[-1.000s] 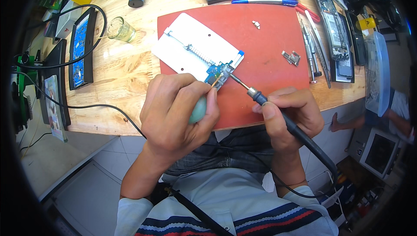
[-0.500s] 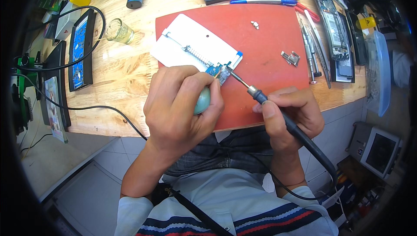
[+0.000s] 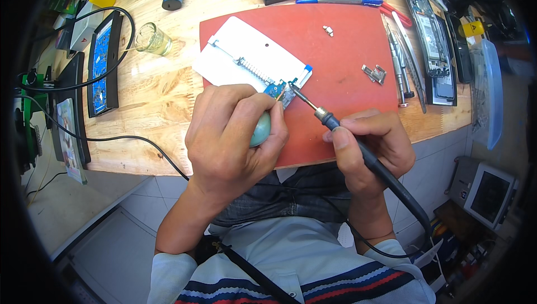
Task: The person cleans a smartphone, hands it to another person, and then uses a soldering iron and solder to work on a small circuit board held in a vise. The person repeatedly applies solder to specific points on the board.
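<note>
My right hand [image 3: 377, 141] grips a black-handled soldering iron [image 3: 400, 192] like a pen. The iron's tip is at a small blue circuit board [image 3: 272, 89], at its right end. This board sits at the near edge of a white clamp holder [image 3: 235, 38] with a spring rod. My left hand [image 3: 224, 130] is closed round a pale green rounded thing [image 3: 261, 130], mostly hidden by the fingers. A thin orange-yellow end shows at the left fingertips, close to the board. I cannot make out its kind.
A red mat [image 3: 347, 46] lies under the holder, with two small metal parts on it. Right of it are screwdrivers [image 3: 398, 63], tweezers and an opened phone [image 3: 426, 35]. A glass jar [image 3: 152, 40] stands left. Black cable [image 3: 128, 138] crosses the left side.
My right hand and the soldering iron have shifted slightly left and up, bringing the tip a little further left over the board. My left hand has stayed still.
</note>
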Demonstrator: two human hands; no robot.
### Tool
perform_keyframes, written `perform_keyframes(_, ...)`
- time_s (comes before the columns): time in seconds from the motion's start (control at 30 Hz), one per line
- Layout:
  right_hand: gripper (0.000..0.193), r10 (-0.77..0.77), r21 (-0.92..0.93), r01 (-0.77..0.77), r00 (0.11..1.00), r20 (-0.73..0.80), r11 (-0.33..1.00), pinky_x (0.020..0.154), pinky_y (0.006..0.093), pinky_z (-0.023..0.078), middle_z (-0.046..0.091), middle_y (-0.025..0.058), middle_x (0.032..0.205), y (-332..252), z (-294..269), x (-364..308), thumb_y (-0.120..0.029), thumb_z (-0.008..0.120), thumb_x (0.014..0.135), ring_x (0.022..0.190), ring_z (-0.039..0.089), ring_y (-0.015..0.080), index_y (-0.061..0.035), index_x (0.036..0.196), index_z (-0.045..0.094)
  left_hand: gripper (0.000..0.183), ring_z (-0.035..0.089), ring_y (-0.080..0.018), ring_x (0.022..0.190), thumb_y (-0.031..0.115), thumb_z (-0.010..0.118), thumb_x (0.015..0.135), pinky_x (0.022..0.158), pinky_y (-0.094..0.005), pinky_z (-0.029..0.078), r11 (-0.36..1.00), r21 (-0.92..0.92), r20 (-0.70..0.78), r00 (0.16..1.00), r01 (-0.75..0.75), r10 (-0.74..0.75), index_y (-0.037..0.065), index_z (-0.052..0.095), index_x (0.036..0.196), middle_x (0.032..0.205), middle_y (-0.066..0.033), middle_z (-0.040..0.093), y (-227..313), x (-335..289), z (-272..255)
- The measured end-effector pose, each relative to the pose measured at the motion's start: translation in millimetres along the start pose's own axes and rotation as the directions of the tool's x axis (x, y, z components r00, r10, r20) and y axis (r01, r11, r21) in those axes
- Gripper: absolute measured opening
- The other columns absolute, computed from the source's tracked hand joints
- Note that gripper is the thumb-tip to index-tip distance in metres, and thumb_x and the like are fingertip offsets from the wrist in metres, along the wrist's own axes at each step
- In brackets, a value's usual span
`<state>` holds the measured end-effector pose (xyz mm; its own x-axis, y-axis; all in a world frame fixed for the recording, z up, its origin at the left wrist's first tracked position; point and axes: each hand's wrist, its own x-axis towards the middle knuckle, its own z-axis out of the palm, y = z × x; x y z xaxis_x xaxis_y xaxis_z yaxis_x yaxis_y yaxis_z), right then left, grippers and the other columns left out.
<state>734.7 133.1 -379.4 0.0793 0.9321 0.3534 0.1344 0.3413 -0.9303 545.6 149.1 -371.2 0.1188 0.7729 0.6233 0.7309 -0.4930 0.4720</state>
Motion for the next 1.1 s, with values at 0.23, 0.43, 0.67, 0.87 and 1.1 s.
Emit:
perform_keyframes(0.23,0.014,-0.027,-0.008,0.027,1.000,-0.009,1.000,0.054,0.0220,0.052,0.072,0.0110,0.074,2.0,0.9,1.1,0.004,0.077,0.079,0.062,0.067,0.0104,0.0022,0.090,0.068,0.024,0.061,-0.0253,0.072,-0.003,0.081,0.067,0.064,-0.0351,0.047,1.000,-0.002,0.007,1.000,-0.009,0.009,0.004,0.069,0.087,0.082,-0.0082,0.063,0.2,-0.3,-0.8)
perform_keyframes(0.43,0.014,-0.036,-0.017,0.036,0.999,-0.002,0.999,0.053,0.0218,0.051,0.072,0.0107,0.073,2.0,0.3,1.6,0.003,0.077,0.079,0.060,0.067,0.0101,0.0018,0.089,0.067,0.023,0.060,-0.0249,0.071,-0.002,0.082,0.067,0.063,-0.0345,0.047,1.000,-0.002,0.003,1.000,-0.017,0.017,0.005,0.069,0.086,0.082,-0.0080,0.062,0.2,-0.9,-1.5)
perform_keyframes(0.67,0.015,-0.029,-0.009,0.029,1.000,-0.003,1.000,0.052,0.0217,0.051,0.071,0.0102,0.072,1.3,0.3,1.2,0.003,0.078,0.078,0.059,0.066,0.0096,0.0015,0.088,0.068,0.023,0.059,-0.0246,0.069,-0.003,0.081,0.067,0.062,-0.0342,0.046,1.000,0.008,0.007,1.000,-0.006,0.006,0.004,0.070,0.085,0.082,-0.0081,0.063,1.6,-2.4,-3.6)
perform_keyframes(0.87,0.015,-0.031,-0.003,0.031,0.999,0.006,1.000,0.054,0.0222,0.052,0.071,0.0104,0.073,1.1,0.2,0.9,0.004,0.078,0.078,0.060,0.067,0.0100,0.0016,0.089,0.068,0.022,0.059,-0.0250,0.069,-0.003,0.081,0.068,0.062,-0.0349,0.046,1.000,0.001,0.010,1.000,-0.018,0.017,0.003,0.070,0.086,0.082,-0.0087,0.062,1.3,-3.6,-5.5)
perform_keyframes(1.1,0.016,-0.028,-0.017,0.028,0.999,0.020,0.999,0.054,0.0222,0.052,0.071,0.0103,0.073,-0.3,-0.4,0.6,0.004,0.079,0.078,0.061,0.067,0.0102,0.0017,0.088,0.067,0.023,0.060,-0.0251,0.069,-0.002,0.082,0.068,0.062,-0.0349,0.047,1.000,0.017,0.025,1.000,-0.020,0.020,0.003,0.071,0.088,0.082,-0.0091,0.063,1.2,-5.4,-8.4)
